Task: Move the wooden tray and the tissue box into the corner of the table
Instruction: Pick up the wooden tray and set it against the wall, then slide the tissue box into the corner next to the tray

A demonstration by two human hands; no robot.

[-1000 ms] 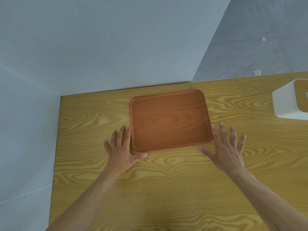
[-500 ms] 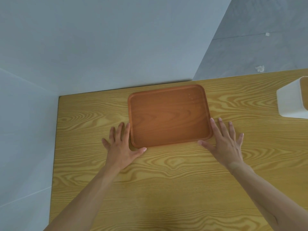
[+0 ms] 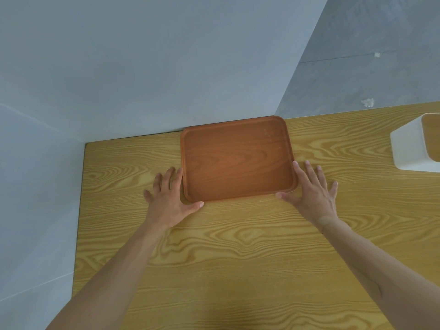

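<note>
The reddish-brown wooden tray [image 3: 238, 160] lies empty and flat on the table, its far edge at the table's back edge by the wall. My left hand [image 3: 166, 198] rests flat at the tray's near left corner, thumb along the front rim and fingers along the left side. My right hand [image 3: 312, 191] lies flat at the near right corner in the same way. Both hands are spread and touch the rim without gripping it. The white tissue box [image 3: 409, 148] with a wooden top stands at the far right, cut off by the frame.
The light wood-grain table [image 3: 238, 258] meets grey walls at the back and left. Its back left corner [image 3: 88, 145] lies left of the tray, with a bare strip of table between them. Grey floor shows beyond the table at the upper right.
The tray has slid away from me toward the back wall, and its far edge now reaches the table's back edge. Both hands moved forward with it at its near corners.
</note>
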